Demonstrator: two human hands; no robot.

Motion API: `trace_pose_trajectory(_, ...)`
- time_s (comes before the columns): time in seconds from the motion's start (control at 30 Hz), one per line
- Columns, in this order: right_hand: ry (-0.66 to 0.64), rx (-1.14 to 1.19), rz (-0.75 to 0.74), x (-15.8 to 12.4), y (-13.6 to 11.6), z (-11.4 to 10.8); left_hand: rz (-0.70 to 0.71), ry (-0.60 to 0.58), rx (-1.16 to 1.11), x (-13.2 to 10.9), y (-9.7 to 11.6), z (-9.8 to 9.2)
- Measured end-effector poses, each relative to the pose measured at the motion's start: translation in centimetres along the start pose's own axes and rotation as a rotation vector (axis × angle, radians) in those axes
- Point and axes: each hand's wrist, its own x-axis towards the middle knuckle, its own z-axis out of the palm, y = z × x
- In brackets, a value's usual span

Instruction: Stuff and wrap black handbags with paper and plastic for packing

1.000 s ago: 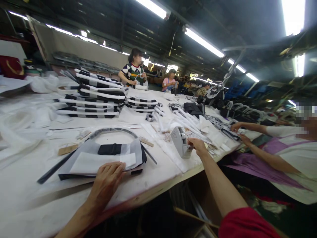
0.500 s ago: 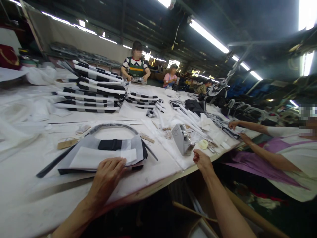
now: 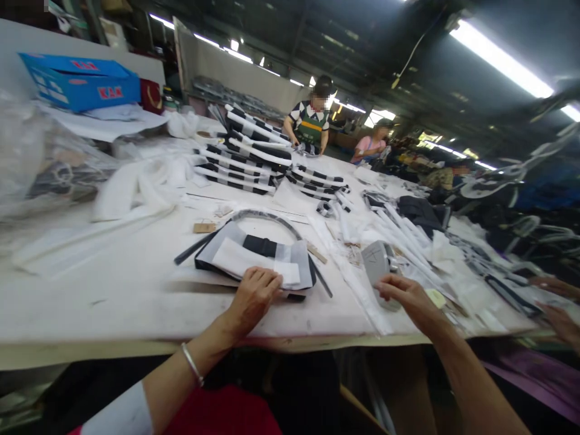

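A black bag (image 3: 209, 252) with a curved, wrapped handle (image 3: 267, 215) lies on the table, partly covered by white sheets (image 3: 244, 258). My left hand (image 3: 259, 296) rests on the bag's near edge, its fingers bent over the white sheet and pressed together. To the right stands a grey tape dispenser (image 3: 375, 261). My right hand (image 3: 405, 296) is just in front of it, with thumb and fingertips pinched together; what they hold, if anything, is too small to make out.
Striped wrapped bundles (image 3: 240, 160) are stacked behind the bag. At the back left sits a blue box (image 3: 90, 84). White strips (image 3: 403, 232) and a co-worker's hands (image 3: 559, 302) are at the right. Other people stand across the table (image 3: 312, 124).
The view has swung left, bringing the blue box into sight. My right hand has moved closer to the tape dispenser. My left hand stays on the bag's near edge.
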Motion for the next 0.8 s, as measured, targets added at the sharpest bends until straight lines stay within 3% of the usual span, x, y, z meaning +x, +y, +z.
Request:
trace_pose_trajectory(0.17, -0.566, -0.158, -0.182, 2.3, -12.1, 5.1, -0.022, -0.021, 0.004, -0.1, 0.2, 0.0)
trace_pose_trajectory(0.27, -0.833, -0.266, -0.229, 4.2, -15.6, 8.8, -0.026, -0.018, 0.016, 0.0, 0.3, 0.0)
trace_pose_trajectory(0.37, -1.006, -0.370, -0.228, 6.4, -16.8, 11.8, -0.041, -0.020, 0.030, 0.0, 0.3, 0.1)
trace_pose_trajectory(0.5, -1.116, -0.567, -0.172, 9.3, -17.4, 14.6, -0.040, 0.006, 0.022, -0.1, 0.2, 0.3)
trace_pose_trajectory(0.6, -1.122, -0.734, -0.169, 11.1, -17.9, 16.7, -0.033, 0.051, 0.002, -0.2, 0.2, 0.5)
trace_pose_trajectory(0.8, -1.094, -1.310, -0.440, 12.6, -18.3, 21.5, -0.052, 0.071, -0.024, -0.3, 0.2, 0.7)
